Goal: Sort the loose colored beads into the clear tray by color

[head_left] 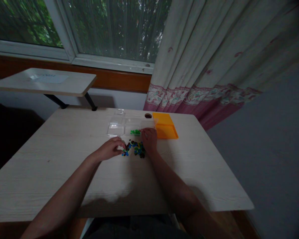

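Note:
A pile of small pieces in blue, green, brown and yellow lies on the table; their exact kind is too small to make out. My left hand is at the pile's left end, thumb and fingertips drawn together over a few pieces. Beyond the pile lies a clear plastic box with compartments, and bright green pieces sit together in one of them. Over the box's right part reaches my right hand, its fingers bent and pinched beside the green pieces. Whatever either pinch holds is hidden.
An orange tray lies right of the clear box, close to my right hand. Behind the box is a round hole in the table. A raised shelf stands at the back left; a curtain hangs behind the right side.

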A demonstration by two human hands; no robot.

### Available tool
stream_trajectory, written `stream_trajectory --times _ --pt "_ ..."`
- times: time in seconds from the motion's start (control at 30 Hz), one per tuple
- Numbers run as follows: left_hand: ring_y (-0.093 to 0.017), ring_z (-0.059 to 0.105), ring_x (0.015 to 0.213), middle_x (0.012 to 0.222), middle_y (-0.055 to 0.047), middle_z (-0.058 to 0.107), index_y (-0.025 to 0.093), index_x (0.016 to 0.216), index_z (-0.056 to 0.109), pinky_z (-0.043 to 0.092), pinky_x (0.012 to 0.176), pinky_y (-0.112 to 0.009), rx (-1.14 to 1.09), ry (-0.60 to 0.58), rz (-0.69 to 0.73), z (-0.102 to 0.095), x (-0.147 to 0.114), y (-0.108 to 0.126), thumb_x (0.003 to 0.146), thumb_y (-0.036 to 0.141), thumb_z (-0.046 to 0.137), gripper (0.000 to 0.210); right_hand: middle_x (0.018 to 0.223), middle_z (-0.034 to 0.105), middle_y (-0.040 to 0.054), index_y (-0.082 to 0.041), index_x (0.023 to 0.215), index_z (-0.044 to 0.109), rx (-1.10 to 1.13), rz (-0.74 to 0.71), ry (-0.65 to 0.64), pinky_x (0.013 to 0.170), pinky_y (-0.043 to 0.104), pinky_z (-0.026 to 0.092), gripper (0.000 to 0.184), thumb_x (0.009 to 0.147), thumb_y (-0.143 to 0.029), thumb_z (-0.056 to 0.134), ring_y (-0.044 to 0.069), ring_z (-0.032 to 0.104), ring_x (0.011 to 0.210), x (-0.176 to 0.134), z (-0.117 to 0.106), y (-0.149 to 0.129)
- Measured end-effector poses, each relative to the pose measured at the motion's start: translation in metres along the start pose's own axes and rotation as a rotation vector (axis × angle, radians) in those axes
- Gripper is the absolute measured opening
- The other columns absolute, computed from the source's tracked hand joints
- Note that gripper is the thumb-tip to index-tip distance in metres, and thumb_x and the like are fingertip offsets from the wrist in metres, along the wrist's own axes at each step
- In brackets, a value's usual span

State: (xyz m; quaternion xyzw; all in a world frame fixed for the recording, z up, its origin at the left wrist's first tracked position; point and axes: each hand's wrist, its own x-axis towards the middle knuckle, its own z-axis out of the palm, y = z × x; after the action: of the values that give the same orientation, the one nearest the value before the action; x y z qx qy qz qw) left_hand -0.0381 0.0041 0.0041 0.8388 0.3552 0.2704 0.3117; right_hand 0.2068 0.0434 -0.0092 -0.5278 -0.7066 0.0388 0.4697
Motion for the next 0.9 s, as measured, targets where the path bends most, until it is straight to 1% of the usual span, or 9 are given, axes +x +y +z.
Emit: stream_trajectory --times 0.1,0.2,0.33,0.43,0.57,0.73,0.9 --pt "-0.018 0.056 0.088 0.091 -0.005 0.062 0.023 0.091 0.07 0.045 0.082 -0.031 0.076 0.084 -0.011 0.013 0.003 0.002 0.083 0.027 0.065 0.01 0.091 0.067 0.0059 -0.021 0.091 0.073 -0.009 -0.003 0.002 0.093 0.038 0.043 0.019 0.092 -0.025 0.054 0.02 0.056 0.094 0.0 0.001 0.0" --pt "-0.019 0.056 0.088 0.091 -0.005 0.062 0.022 0.09 0.068 0.044 0.083 -0.032 0.126 0.13 -0.028 0.018 0.006 0.005 0.084 0.028 0.065 0.01 0.091 0.068 0.0063 -0.021 0.092 0.073 -0.017 0.0 0.008 0.093 0.038 0.043 0.018 0.092 -0.025 0.055 0.02 0.056 0.094 -0.001 0.002 0.001" --pt "-0.018 0.056 0.086 0.095 -0.006 0.062 0.02 0.094 0.066 0.045 0.08 -0.03 0.097 0.069 -0.024 0.01 0.006 0.003 0.083 0.033 0.066 0.016 0.091 0.068 0.0061 -0.022 0.09 0.073 -0.023 0.008 0.014 0.093 0.039 0.043 0.02 0.093 -0.027 0.054 0.02 0.057 0.094 -0.001 0.002 0.001" --pt "-0.018 0.056 0.088 0.095 -0.006 0.061 0.021 0.091 0.067 0.045 0.08 -0.029 0.061 0.052 -0.009 0.005 0.005 0.0 0.086 0.033 0.064 0.014 0.091 0.068 0.0061 -0.022 0.091 0.073 -0.016 0.013 -0.001 0.094 0.039 0.042 0.021 0.093 -0.027 0.053 0.02 0.057 0.095 0.0 0.0 0.0" --pt "-0.018 0.057 0.09 0.093 -0.006 0.062 0.02 0.086 0.067 0.045 0.082 -0.029 0.07 0.065 0.006 0.009 0.005 0.0 0.088 0.033 0.06 0.015 0.091 0.068 0.007 -0.02 0.09 0.073 -0.019 0.007 -0.009 0.094 0.038 0.042 0.021 0.093 -0.026 0.053 0.02 0.056 0.095 0.0 0.0 -0.001" --pt "-0.018 0.056 0.089 0.096 -0.006 0.061 0.021 0.097 0.065 0.044 0.08 -0.029 0.155 0.051 0.017 0.013 0.006 0.004 0.086 0.037 0.065 0.019 0.091 0.068 0.0068 -0.019 0.091 0.073 -0.027 0.006 -0.001 0.094 0.038 0.042 0.022 0.094 -0.027 0.052 0.02 0.056 0.095 -0.001 0.001 -0.001" --pt "-0.019 0.055 0.091 0.092 -0.005 0.06 0.021 0.093 0.066 0.043 0.082 -0.03 0.184 0.059 0.024 0.015 0.006 0.006 0.088 0.036 0.062 0.017 0.091 0.068 0.0074 -0.02 0.089 0.073 -0.021 0.013 -0.004 0.093 0.038 0.042 0.021 0.093 -0.027 0.054 0.02 0.056 0.095 0.0 0.0 -0.001"
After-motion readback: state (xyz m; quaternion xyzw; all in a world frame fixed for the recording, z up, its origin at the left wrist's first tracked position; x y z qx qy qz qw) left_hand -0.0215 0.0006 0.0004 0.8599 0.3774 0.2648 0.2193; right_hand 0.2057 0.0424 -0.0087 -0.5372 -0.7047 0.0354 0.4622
